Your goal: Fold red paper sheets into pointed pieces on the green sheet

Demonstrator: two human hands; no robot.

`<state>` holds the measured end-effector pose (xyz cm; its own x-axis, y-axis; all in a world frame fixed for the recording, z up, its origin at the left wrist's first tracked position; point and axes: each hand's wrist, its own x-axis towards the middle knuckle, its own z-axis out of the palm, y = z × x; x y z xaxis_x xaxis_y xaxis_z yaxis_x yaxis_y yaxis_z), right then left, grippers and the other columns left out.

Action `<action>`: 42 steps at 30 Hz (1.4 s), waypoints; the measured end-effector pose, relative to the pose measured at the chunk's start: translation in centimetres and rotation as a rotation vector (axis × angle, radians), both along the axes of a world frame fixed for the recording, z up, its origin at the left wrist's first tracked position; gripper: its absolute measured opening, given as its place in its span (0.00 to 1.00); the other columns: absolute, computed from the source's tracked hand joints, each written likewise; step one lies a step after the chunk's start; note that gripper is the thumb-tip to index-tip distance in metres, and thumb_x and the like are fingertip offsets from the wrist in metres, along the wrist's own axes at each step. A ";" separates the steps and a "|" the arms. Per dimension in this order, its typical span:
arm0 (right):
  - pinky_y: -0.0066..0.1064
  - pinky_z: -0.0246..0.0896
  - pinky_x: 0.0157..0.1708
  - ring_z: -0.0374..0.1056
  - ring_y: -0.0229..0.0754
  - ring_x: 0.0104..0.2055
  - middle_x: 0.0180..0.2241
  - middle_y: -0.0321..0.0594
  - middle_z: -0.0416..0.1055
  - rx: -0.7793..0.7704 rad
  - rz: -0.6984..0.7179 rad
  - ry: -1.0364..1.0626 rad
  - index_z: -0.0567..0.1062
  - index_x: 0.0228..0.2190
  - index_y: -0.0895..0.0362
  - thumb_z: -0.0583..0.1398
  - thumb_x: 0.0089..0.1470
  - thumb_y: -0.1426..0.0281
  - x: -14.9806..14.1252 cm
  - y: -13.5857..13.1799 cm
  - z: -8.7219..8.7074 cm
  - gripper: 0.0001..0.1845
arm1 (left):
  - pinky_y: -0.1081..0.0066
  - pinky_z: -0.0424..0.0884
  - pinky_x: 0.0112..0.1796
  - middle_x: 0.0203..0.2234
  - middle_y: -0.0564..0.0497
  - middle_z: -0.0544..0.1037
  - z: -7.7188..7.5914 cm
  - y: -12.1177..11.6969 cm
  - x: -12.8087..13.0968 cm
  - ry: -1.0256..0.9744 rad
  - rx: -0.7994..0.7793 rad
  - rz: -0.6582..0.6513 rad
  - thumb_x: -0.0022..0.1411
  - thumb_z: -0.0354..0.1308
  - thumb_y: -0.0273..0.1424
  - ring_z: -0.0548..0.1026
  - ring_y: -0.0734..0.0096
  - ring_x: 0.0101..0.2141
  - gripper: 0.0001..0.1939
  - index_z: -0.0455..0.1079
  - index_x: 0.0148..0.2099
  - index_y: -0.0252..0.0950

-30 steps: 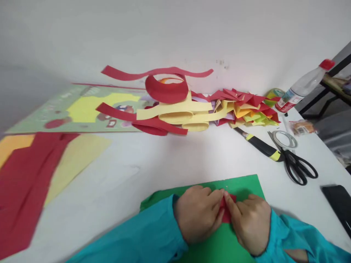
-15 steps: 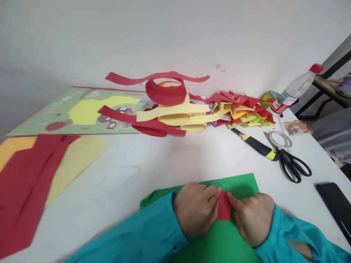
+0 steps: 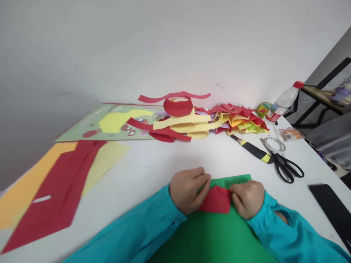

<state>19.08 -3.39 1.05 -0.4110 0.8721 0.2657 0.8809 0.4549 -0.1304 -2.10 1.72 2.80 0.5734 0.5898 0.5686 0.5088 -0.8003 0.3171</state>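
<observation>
Evidently, the white worktop (image 3: 164, 157) is carrying a flat green sheet (image 3: 214, 233); near that sheet's far edge, the left hand (image 3: 189, 190) and right hand (image 3: 249, 198) are pinching opposite sides of a folded red paper piece (image 3: 216, 202), probably light, easily creasing, wanting edge holds.

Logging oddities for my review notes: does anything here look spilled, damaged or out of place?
Small dark marks on the wall above the folded paper pile stand out against an otherwise plain surface; nothing looks spilled.
</observation>
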 end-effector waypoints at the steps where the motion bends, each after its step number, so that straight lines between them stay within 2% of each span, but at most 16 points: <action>1: 0.31 0.50 0.22 0.66 0.38 0.18 0.18 0.36 0.73 0.086 0.060 0.075 0.76 0.26 0.56 0.49 0.50 0.73 0.2 0.4 -0.2 0.15 | 0.75 0.63 0.23 0.22 0.51 0.70 0.6 0.2 -0.5 0.009 -0.019 -0.004 0.63 0.45 0.28 0.68 0.75 0.21 0.13 0.72 0.34 0.34; 4: 0.32 0.57 0.29 0.69 0.39 0.27 0.27 0.39 0.75 0.175 0.168 0.280 0.75 0.36 0.58 0.47 0.55 0.73 0.4 1.1 -0.4 0.17 | 0.75 0.64 0.25 0.25 0.51 0.71 1.8 0.5 -2.4 0.023 -0.124 -0.051 0.63 0.47 0.34 0.68 0.75 0.24 0.13 0.71 0.39 0.35; 6: 0.33 0.60 0.35 0.69 0.41 0.34 0.33 0.42 0.75 0.112 0.184 0.366 0.72 0.42 0.59 0.48 0.57 0.70 0.2 1.0 -0.3 0.17 | 0.73 0.65 0.28 0.28 0.50 0.71 2.0 0.2 -3.9 0.107 -0.230 -0.115 0.59 0.54 0.41 0.69 0.73 0.27 0.16 0.70 0.43 0.36; 8: 0.37 0.62 0.39 0.68 0.44 0.38 0.36 0.45 0.73 0.068 0.198 0.408 0.71 0.46 0.59 0.51 0.58 0.63 -0.2 0.7 -0.5 0.19 | 0.72 0.66 0.30 0.32 0.49 0.70 1.6 -0.4 -5.2 0.209 -0.309 -0.139 0.51 0.61 0.44 0.69 0.69 0.30 0.24 0.68 0.47 0.37; 10: 0.40 0.63 0.41 0.67 0.47 0.40 0.36 0.47 0.73 0.062 0.220 0.422 0.70 0.46 0.60 0.54 0.55 0.57 -0.7 0.5 -0.9 0.23 | 0.70 0.67 0.33 0.36 0.47 0.70 0.8 -1.0 -6.2 0.274 -0.340 -0.110 0.46 0.65 0.42 0.69 0.66 0.33 0.28 0.67 0.49 0.36; 13: 0.37 0.66 0.38 0.69 0.44 0.36 0.32 0.46 0.74 0.003 0.229 0.467 0.73 0.44 0.60 0.54 0.56 0.62 -1.0 0.5 -1.3 0.19 | 0.70 0.67 0.34 0.37 0.47 0.69 -0.6 -1.5 -6.7 0.274 -0.368 -0.106 0.48 0.62 0.33 0.69 0.66 0.35 0.22 0.68 0.47 0.36; 15: 0.34 0.67 0.36 0.70 0.41 0.35 0.32 0.45 0.75 -0.106 0.218 0.536 0.75 0.42 0.59 0.52 0.58 0.66 -1.0 0.7 -1.4 0.16 | 0.71 0.67 0.34 0.35 0.48 0.70 -1.3 -1.5 -6.6 0.234 -0.391 -0.135 0.51 0.57 0.28 0.70 0.68 0.34 0.17 0.69 0.46 0.37; 18: 0.32 0.67 0.36 0.72 0.41 0.35 0.34 0.44 0.77 -0.303 0.126 0.716 0.77 0.38 0.57 0.55 0.57 0.64 -0.8 0.9 -1.1 0.14 | 0.71 0.68 0.33 0.33 0.48 0.73 -1.7 -1.4 -6.5 0.150 -0.417 -0.146 0.53 0.54 0.28 0.71 0.69 0.32 0.17 0.69 0.47 0.35; 21: 0.33 0.67 0.35 0.73 0.43 0.34 0.34 0.44 0.78 -0.538 0.000 1.079 0.79 0.35 0.57 0.58 0.52 0.56 -0.5 1.2 -0.5 0.18 | 0.73 0.68 0.32 0.32 0.49 0.75 -1.4 -1.2 -6.5 0.010 -0.504 -0.128 0.53 0.56 0.30 0.71 0.72 0.29 0.20 0.68 0.49 0.35; 23: 0.33 0.67 0.34 0.73 0.44 0.32 0.31 0.44 0.78 -0.700 -0.009 1.338 0.79 0.35 0.58 0.58 0.50 0.52 -0.3 1.3 -0.1 0.23 | 0.73 0.68 0.31 0.31 0.50 0.76 -1.0 -1.3 -6.5 -0.105 -0.596 -0.120 0.52 0.57 0.32 0.72 0.73 0.29 0.20 0.69 0.49 0.34; 25: 0.31 0.67 0.29 0.72 0.42 0.27 0.26 0.43 0.77 -0.812 0.003 1.486 0.80 0.34 0.59 0.59 0.48 0.51 -0.2 1.5 0.5 0.24 | 0.74 0.68 0.29 0.31 0.50 0.76 -0.6 -1.4 -6.4 -0.195 -0.674 -0.115 0.52 0.59 0.32 0.71 0.74 0.28 0.19 0.71 0.47 0.34; 28: 0.27 0.63 0.22 0.69 0.38 0.22 0.24 0.41 0.76 -0.851 0.027 1.524 0.80 0.33 0.58 0.63 0.45 0.54 0.0 1.5 1.1 0.21 | 0.76 0.67 0.26 0.32 0.50 0.77 -0.3 -1.8 -6.0 -0.289 -0.792 -0.116 0.50 0.61 0.32 0.70 0.77 0.24 0.17 0.72 0.44 0.35; 33: 0.28 0.64 0.22 0.70 0.40 0.22 0.23 0.41 0.75 -0.785 0.033 1.547 0.79 0.32 0.58 0.62 0.45 0.52 0.5 2.1 0.7 0.22 | 0.79 0.63 0.18 0.33 0.51 0.75 -0.6 -2.4 -5.2 -0.475 -1.086 -0.165 0.48 0.64 0.34 0.73 0.77 0.20 0.20 0.72 0.45 0.37; 37: 0.30 0.66 0.23 0.70 0.40 0.21 0.22 0.38 0.75 -0.753 0.023 1.513 0.79 0.28 0.56 0.67 0.39 0.55 0.5 2.5 -0.9 0.18 | 0.78 0.65 0.15 0.31 0.49 0.76 -0.6 -2.2 -4.5 -0.580 -1.261 -0.231 0.45 0.66 0.42 0.74 0.72 0.19 0.29 0.69 0.48 0.35; 39: 0.32 0.67 0.24 0.70 0.42 0.23 0.23 0.39 0.76 -0.685 0.052 1.443 0.79 0.26 0.54 0.67 0.37 0.53 0.0 2.4 -1.4 0.18 | 0.77 0.66 0.15 0.31 0.48 0.76 -0.5 -2.4 -3.8 -0.635 -1.307 -0.257 0.44 0.67 0.44 0.75 0.70 0.20 0.31 0.68 0.49 0.34; 42: 0.39 0.70 0.33 0.73 0.47 0.30 0.28 0.37 0.78 -0.653 0.127 1.308 0.79 0.25 0.51 0.69 0.34 0.55 -1.0 1.7 -1.3 0.16 | 0.77 0.68 0.15 0.33 0.49 0.74 -0.3 -3.3 -2.4 -0.696 -1.350 -0.239 0.44 0.67 0.43 0.75 0.69 0.21 0.31 0.68 0.48 0.33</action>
<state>18.04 -1.73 -0.21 -0.2746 0.9581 0.0819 -0.0648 0.0666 -0.9957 -4.49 -1.59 2.53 0.5826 0.8052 -0.1107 -0.1369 0.2315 0.9632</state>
